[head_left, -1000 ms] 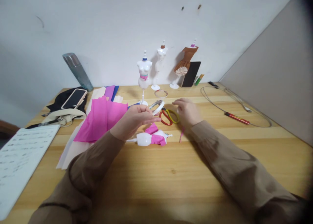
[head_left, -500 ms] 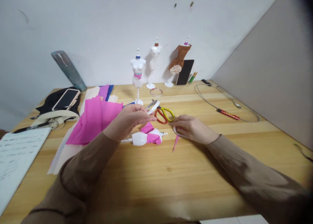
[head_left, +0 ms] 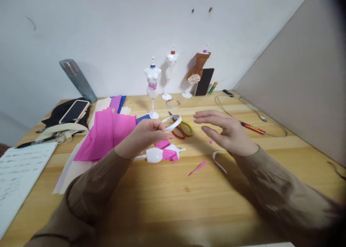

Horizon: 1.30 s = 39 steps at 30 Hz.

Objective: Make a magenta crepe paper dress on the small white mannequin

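Between thumb and fingers, my left hand (head_left: 147, 137) pinches a roll of white tape (head_left: 173, 124), held above the table. My right hand (head_left: 227, 130) hovers to the right with its fingers apart and nothing in them. On the wood below it lie a curved white strip (head_left: 219, 163), a thin pink fabric strip (head_left: 198, 168) and a tiny purple bit (head_left: 211, 142). A small white mannequin (head_left: 154, 155) with pink fabric around its chest lies flat by my left hand. Scissors (head_left: 187, 129) with red and yellow handles rest behind the tape, partly hidden by it.
Pink fabric (head_left: 108, 135) lies left of my left hand. Two bare mannequins, one near (head_left: 152, 77) and one farther (head_left: 171, 65), stand at the back beside one in a brown dress (head_left: 199, 64). A phone (head_left: 74, 112), a bottle (head_left: 78, 79) and a cable (head_left: 270, 130) surround them.
My right hand has let go of the white strip, risen and opened. The white and pink strips now lie apart on the table. My left hand still holds the tape, turned a little.
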Available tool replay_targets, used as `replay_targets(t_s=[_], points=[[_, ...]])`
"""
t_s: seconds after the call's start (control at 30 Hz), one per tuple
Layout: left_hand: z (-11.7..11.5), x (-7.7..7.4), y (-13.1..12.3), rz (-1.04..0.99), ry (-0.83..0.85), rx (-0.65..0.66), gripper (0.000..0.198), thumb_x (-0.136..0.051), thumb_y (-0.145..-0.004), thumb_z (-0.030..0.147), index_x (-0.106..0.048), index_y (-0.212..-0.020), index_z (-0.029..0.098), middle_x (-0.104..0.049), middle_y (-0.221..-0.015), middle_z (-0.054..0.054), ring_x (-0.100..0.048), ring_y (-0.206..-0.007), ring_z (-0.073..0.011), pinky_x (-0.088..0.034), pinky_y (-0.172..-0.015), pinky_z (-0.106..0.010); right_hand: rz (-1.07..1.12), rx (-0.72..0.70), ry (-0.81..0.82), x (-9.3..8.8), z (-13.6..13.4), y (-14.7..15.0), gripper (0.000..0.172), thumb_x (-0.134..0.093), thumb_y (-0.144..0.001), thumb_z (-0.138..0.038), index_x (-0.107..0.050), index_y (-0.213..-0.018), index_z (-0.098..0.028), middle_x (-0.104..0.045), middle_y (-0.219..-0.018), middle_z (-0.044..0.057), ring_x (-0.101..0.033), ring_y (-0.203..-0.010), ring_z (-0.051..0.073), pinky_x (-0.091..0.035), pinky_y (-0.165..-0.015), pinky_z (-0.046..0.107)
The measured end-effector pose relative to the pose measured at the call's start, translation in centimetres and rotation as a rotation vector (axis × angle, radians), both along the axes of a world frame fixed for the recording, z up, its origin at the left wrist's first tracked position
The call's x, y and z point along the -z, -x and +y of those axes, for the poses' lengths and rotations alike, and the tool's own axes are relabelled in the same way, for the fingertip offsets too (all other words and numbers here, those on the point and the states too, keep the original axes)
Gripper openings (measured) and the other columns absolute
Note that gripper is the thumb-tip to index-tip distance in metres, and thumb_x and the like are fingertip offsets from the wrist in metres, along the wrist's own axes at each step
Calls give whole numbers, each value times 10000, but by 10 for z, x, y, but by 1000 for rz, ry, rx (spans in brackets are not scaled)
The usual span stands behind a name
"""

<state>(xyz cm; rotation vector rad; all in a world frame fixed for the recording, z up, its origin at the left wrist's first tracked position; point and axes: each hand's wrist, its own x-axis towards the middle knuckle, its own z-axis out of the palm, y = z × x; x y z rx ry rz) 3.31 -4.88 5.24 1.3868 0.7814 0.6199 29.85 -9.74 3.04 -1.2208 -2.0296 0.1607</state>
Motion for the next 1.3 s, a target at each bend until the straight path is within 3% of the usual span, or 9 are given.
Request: replay_targets(t_s=[0.07, 0.17, 0.43, 0.6, 0.7, 0.83, 1.0, 1.17, 1.3], points=[[-1, -1, 1, 10, -39, 43, 267, -784, -674, 238, -552, -571, 156, -596, -604, -2, -595, -645, -130, -478, -626, -261, 13, -142, -20, -10, 5, 16, 342, -561, -919, -279, -662, -1243, -237, -636, -1352, 102, -466, -1384, 286, -377, -1141, 488], [-2, -6, 5, 17, -74, 87, 268, -775, -688, 258, -553, -582, 151, -583, -598, 5, -606, -683, -136, -473, -643, -256, 26, -330, 71, -12, 19, 25, 445, -544, -945, -370, -579, -1374, -255, -583, -1430, 91, -325, -1473, 293, -315, -1178, 519], [4, -12, 13, -44, -69, 92, 224, -729, -714, 179, -552, -583, 139, -680, -754, -30, -672, -793, -134, -510, -826, -296, 267, -348, 201, 2, 43, 15, 252, -595, -932, -377, -748, -1120, -307, -730, -1185, 62, -533, -1326, 264, -386, -1134, 469], [12, -3, 8, -1, -169, 81, 225, -697, -704, 135, -533, -550, 127, -718, -997, -91, -680, -853, -132, -516, -837, -292, 182, -444, 228, -1, 41, 16, 199, -586, -929, -283, -761, -1016, -246, -746, -1039, 80, -655, -1114, 234, -491, -995, 414], [15, -2, 9, 62, -165, 28, 203, -697, -687, 126, -532, -569, 125, -720, -1073, -119, -693, -802, -132, -538, -734, -261, 99, -499, 276, -4, 39, 10, 204, -560, -922, -242, -753, -980, -208, -744, -1004, 88, -681, -1018, 223, -526, -903, 376], [16, -8, 15, 127, -135, -110, 142, -636, -734, 159, -536, -634, 141, -729, -808, -73, -589, -487, -73, -432, -457, -188, -68, -328, 292, 5, 46, -5, 209, -572, -861, -198, -754, -964, -189, -743, -1017, 102, -694, -932, 226, -537, -836, 361], [15, -11, 16, 99, -135, -149, 156, -658, -747, 228, -559, -651, 155, -598, -518, 6, -505, -435, -64, -338, -412, -164, -336, 2, 228, 31, 61, -15, 260, -553, -817, -154, -787, -925, -180, -767, -912, 122, -689, -862, 271, -517, -794, 386], [12, -14, 15, 106, -129, -79, 79, -640, -729, 179, -616, -671, 131, -570, -472, 14, -515, -448, -67, -339, -421, -158, -375, -97, 408, 45, 65, -12, 228, -600, -810, -159, -797, -906, -226, -787, -880, 61, -690, -750, 215, -489, -699, 307], [11, -14, 14, 83, -125, -56, 73, -626, -736, 160, -618, -669, 131, -571, -467, 24, -513, -435, -66, -337, -398, -155, -322, -136, 412, 50, 66, -13, 148, -670, -785, -209, -789, -872, -219, -777, -801, 55, -673, -686, 207, -479, -679, 313]])
